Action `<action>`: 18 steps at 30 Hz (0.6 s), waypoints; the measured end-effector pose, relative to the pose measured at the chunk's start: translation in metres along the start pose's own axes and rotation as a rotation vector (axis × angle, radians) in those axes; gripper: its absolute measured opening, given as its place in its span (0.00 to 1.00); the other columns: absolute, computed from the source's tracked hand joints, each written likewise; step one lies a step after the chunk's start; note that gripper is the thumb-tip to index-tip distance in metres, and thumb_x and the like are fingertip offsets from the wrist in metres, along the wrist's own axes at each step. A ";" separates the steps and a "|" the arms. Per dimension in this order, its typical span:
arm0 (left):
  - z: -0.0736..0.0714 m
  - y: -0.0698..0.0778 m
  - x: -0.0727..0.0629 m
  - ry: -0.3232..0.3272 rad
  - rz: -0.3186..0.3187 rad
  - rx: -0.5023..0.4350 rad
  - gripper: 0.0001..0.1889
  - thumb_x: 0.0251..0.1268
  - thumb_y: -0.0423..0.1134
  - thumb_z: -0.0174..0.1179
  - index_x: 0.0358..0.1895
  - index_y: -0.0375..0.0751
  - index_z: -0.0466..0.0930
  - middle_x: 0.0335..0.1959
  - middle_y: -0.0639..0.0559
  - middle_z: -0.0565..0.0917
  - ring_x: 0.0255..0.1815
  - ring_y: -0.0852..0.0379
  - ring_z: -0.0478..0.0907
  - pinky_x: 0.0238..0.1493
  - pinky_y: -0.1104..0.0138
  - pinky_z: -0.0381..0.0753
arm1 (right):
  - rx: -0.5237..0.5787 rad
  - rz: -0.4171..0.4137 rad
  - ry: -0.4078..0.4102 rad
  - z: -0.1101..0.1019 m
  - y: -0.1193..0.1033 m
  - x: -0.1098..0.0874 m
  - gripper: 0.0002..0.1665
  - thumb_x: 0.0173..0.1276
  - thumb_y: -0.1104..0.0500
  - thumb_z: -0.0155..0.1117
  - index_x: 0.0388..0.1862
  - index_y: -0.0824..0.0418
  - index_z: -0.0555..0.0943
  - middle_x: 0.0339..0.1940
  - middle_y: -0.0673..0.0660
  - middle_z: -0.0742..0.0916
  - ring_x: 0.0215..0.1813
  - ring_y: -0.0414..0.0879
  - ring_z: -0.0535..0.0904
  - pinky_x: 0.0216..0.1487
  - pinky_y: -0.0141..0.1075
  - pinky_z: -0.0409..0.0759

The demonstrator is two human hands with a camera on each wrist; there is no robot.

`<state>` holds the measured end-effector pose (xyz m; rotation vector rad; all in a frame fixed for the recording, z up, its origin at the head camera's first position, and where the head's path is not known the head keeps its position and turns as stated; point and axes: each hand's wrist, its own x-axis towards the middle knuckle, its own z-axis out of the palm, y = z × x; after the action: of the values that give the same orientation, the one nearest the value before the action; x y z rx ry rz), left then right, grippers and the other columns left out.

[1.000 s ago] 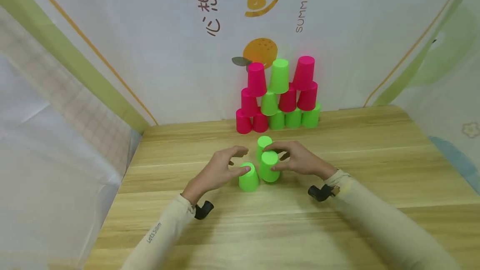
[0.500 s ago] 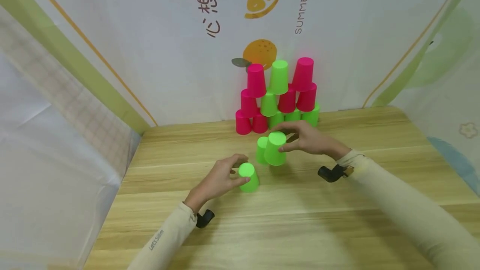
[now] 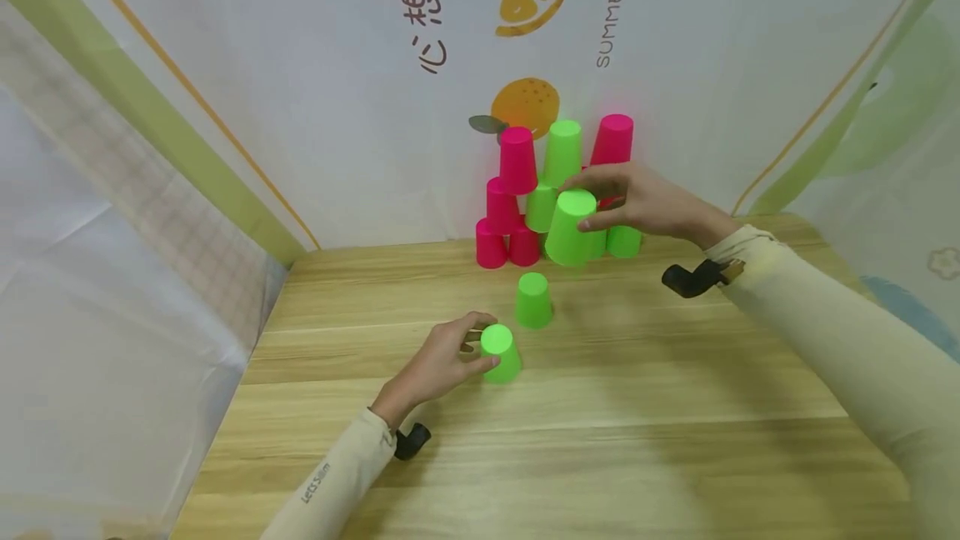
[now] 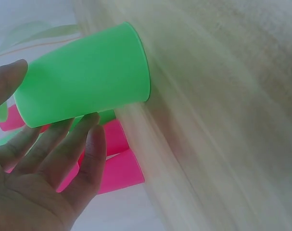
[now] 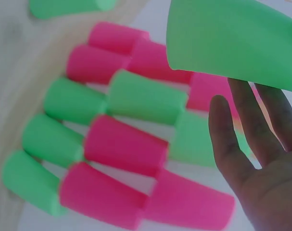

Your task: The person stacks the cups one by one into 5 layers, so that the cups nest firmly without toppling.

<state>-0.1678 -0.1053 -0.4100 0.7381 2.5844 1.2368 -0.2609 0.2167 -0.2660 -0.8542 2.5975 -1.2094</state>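
My right hand (image 3: 660,202) holds an upside-down green cup (image 3: 572,232) in the air, thumb on the near side and fingers behind. The cup hangs before a stack of pink and green cups, hiding part of it; in the right wrist view the held cup (image 5: 232,43) is apart from the stack. On the table, my left hand (image 3: 435,361) grips another upside-down green cup (image 3: 498,348) between thumb and fingers. Its rim sits on the wood in the left wrist view. A third green cup (image 3: 533,302) stands alone just behind it.
The stack rises in three rows at the table's back, against a printed white cloth (image 3: 337,123). A pink cup (image 3: 517,161), a green cup (image 3: 563,152) and a pink cup (image 3: 613,140) form its top row. Wooden table (image 3: 600,457) extends toward me.
My right hand has lifted its green cup from beside the other two and carried it back and up to the stack. My left hand has closed in around the front green cup.
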 end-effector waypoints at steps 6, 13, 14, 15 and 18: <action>0.002 -0.001 0.000 0.002 -0.008 -0.004 0.25 0.64 0.36 0.68 0.63 0.40 0.73 0.60 0.44 0.82 0.61 0.42 0.82 0.57 0.55 0.86 | -0.040 0.036 0.043 -0.033 -0.015 0.012 0.30 0.68 0.56 0.70 0.68 0.56 0.76 0.67 0.55 0.80 0.69 0.52 0.74 0.72 0.55 0.72; 0.004 -0.005 0.000 -0.002 -0.015 0.000 0.25 0.64 0.37 0.68 0.63 0.41 0.73 0.61 0.46 0.82 0.61 0.44 0.83 0.57 0.57 0.86 | -0.069 0.085 0.105 -0.062 -0.029 0.024 0.30 0.69 0.51 0.69 0.68 0.51 0.75 0.64 0.54 0.84 0.64 0.49 0.79 0.70 0.55 0.75; 0.004 -0.005 0.000 -0.002 -0.015 0.000 0.25 0.64 0.37 0.69 0.63 0.41 0.73 0.61 0.46 0.82 0.61 0.44 0.83 0.57 0.58 0.86 | -0.071 0.093 0.117 -0.066 -0.031 0.026 0.30 0.69 0.50 0.69 0.69 0.50 0.75 0.64 0.54 0.84 0.62 0.47 0.80 0.70 0.54 0.75; 0.005 -0.005 0.000 -0.004 -0.015 -0.001 0.25 0.64 0.36 0.69 0.63 0.41 0.73 0.61 0.46 0.82 0.61 0.44 0.83 0.57 0.59 0.86 | -0.075 0.101 0.132 -0.070 -0.033 0.028 0.30 0.69 0.49 0.69 0.68 0.50 0.75 0.64 0.54 0.84 0.60 0.45 0.81 0.68 0.52 0.77; 0.005 -0.005 0.000 -0.016 -0.017 -0.005 0.26 0.64 0.36 0.69 0.64 0.40 0.73 0.61 0.45 0.82 0.61 0.44 0.82 0.57 0.60 0.86 | -0.091 0.120 0.195 -0.079 -0.037 0.034 0.30 0.68 0.48 0.69 0.68 0.51 0.76 0.61 0.54 0.85 0.53 0.41 0.83 0.60 0.39 0.82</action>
<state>-0.1676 -0.1047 -0.4175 0.7208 2.5689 1.2264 -0.3015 0.2310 -0.1825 -0.6124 2.8306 -1.2054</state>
